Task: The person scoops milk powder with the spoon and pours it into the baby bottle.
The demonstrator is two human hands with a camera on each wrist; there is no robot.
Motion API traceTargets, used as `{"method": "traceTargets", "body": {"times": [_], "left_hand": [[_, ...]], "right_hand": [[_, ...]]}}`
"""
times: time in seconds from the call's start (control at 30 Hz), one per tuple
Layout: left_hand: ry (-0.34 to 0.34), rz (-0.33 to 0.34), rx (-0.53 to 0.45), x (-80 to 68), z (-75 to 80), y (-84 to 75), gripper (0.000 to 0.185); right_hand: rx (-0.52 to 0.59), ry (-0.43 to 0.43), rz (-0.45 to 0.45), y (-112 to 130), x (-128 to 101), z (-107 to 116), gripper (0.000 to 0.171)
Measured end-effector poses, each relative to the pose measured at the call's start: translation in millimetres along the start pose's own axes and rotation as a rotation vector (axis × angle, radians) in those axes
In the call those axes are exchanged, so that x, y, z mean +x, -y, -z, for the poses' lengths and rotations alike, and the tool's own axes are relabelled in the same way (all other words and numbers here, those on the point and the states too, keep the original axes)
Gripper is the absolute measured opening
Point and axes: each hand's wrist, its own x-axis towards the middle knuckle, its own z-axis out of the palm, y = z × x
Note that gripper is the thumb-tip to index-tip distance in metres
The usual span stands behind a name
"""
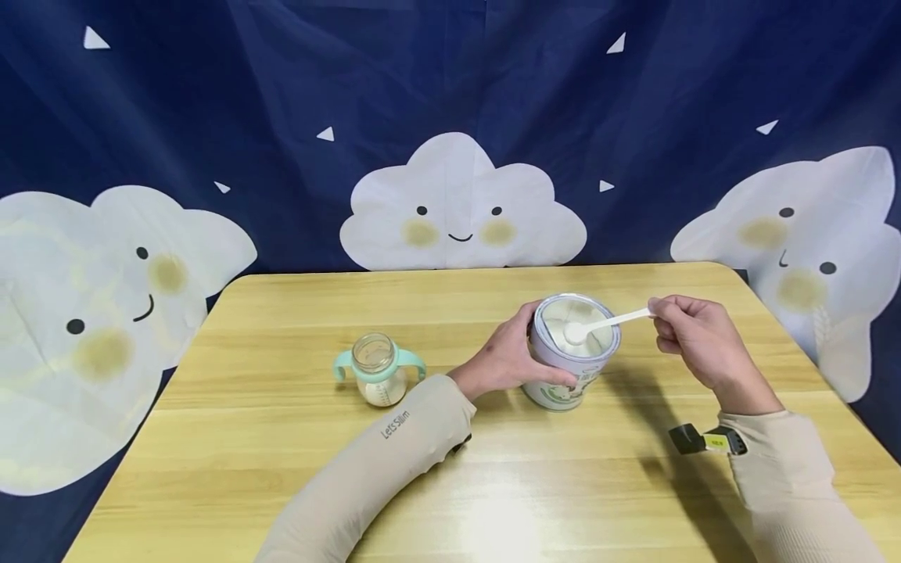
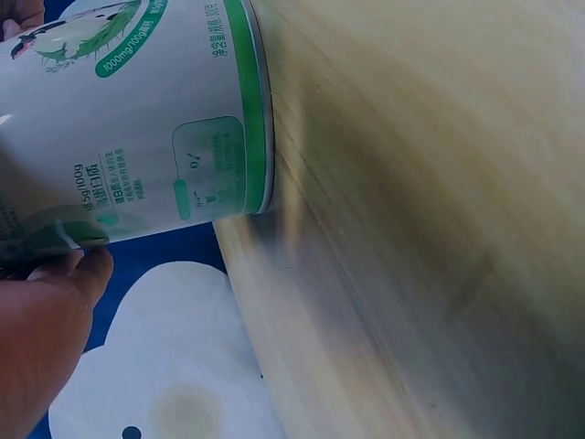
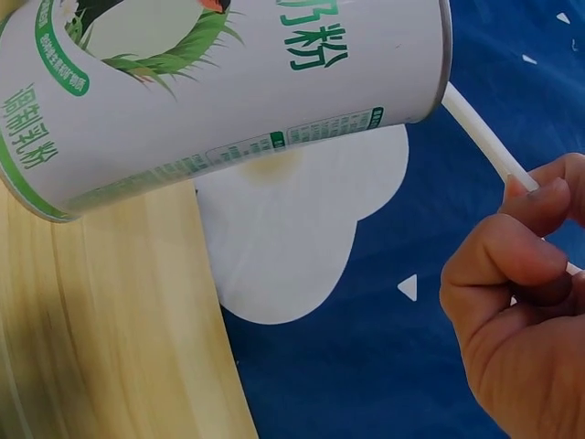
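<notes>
The tin (image 1: pixel 573 352) stands on the table (image 1: pixel 281 469), a bit right of the middle, with its top off. The left hand (image 1: pixel 503 360) is wrapped round the tin's left side and holds it upright. The right hand (image 1: pixel 693 336) is just right of the tin and pinches the far end of the spoon (image 1: pixel 605 322) between thumb and fingers.

The spoon lies almost flat across the tin's mouth — its handle runs from the right hand toward the left, and its bowl sits over the white powder inside. So the powder is down and to the left of the pinch, and the right hand is the one that works it.

The bottle (image 1: pixel 378 369) stands open, well to the left of the tin, nearer the left arm.

How full the spoon's bowl is — hard to tell, white on white. The wrist views show only the tin's side (image 2: pixel 128 119), the fingers (image 3: pixel 512 256) and part of the handle.
</notes>
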Motion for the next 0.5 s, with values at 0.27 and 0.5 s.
{"method": "traceTargets", "body": {"times": [0.27, 0.5], "left_hand": [[0.005, -0.003, -0.027, -4.3, 5.1, -2.7, 0.121], [0.009, -0.046, -0.064, -9.7, 14.4, -5.9, 0.118]], "right_hand": [[0.024, 0.005, 0.015, 3, 3, -2, 0.032], [0.047, 0.027, 0.023, 6, 4, -4, 0.031]]}}
